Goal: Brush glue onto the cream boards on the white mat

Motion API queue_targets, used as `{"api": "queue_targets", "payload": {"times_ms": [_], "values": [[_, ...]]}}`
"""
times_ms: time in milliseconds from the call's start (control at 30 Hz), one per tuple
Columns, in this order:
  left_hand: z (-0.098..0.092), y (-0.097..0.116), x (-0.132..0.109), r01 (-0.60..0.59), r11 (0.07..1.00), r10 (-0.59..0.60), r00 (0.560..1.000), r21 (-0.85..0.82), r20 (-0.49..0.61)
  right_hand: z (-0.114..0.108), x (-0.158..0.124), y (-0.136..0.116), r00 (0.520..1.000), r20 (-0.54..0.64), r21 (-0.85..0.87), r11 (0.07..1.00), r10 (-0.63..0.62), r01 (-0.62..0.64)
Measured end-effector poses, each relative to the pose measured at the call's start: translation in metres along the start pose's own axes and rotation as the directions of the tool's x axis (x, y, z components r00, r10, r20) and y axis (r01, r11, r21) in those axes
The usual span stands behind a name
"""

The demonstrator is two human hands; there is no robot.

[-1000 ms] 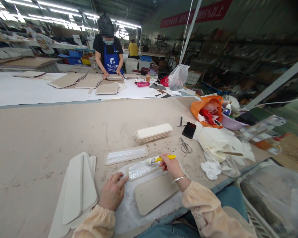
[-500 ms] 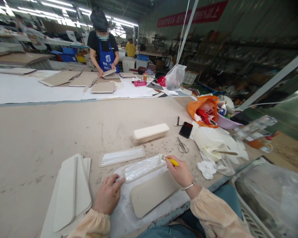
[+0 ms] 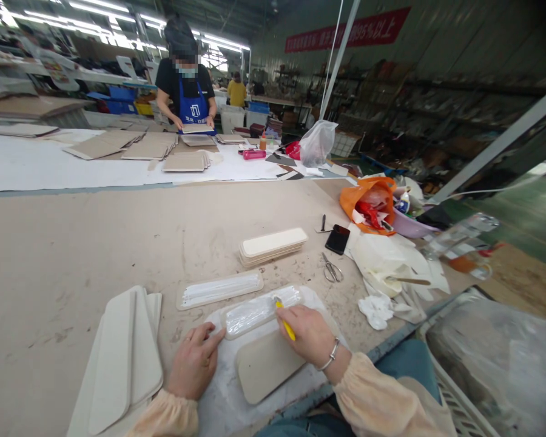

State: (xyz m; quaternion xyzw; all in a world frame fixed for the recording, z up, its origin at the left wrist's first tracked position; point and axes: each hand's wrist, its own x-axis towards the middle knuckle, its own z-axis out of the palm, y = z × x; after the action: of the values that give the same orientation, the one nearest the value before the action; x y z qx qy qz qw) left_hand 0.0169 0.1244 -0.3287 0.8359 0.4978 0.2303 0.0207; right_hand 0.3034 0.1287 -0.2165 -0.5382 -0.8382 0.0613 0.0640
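Observation:
My right hand [image 3: 307,334] grips a yellow-handled brush [image 3: 286,320], its tip on a long rounded strip [image 3: 250,314] coated with shiny wet white stuff, probably glue. At the strip's left end, my left hand [image 3: 195,359] lies with fingers spread, the index fingertip touching the edge. Under the strip is a white sheet [image 3: 218,400]. Nearer to me on that sheet rests a beige rounded panel [image 3: 266,367], partly hidden by my right hand. Another strip [image 3: 221,290] with a white middle lies just beyond.
Cream rounded panels [image 3: 113,358] are piled at left; a stack of strips [image 3: 273,244] stands farther back. Scissors [image 3: 332,268], a phone [image 3: 337,239], crumpled tissue [image 3: 375,311] and an orange bag [image 3: 368,206] lie right. Across the table a co-worker [image 3: 188,91] handles boards.
My right hand has drawn the brush leftward and toward me along the strip, from its far right end to nearer the middle. My left hand stays at the left end.

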Motion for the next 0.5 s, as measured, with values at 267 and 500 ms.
{"api": "queue_targets", "payload": {"times_ms": [267, 500], "values": [[0.001, 0.000, 0.001, -0.007, 1.000, 0.007, 1.000, -0.003, 0.012, 0.013, 0.012, -0.007, 0.993, 0.115, -0.116, 0.993, 0.040, -0.026], [-0.003, 0.003, 0.002, -0.002, 1.000, 0.002, 1.000, 0.002, -0.008, 0.016, 0.015, -0.049, 0.997, -0.050, 0.372, 0.925, -0.056, 0.071]]}}
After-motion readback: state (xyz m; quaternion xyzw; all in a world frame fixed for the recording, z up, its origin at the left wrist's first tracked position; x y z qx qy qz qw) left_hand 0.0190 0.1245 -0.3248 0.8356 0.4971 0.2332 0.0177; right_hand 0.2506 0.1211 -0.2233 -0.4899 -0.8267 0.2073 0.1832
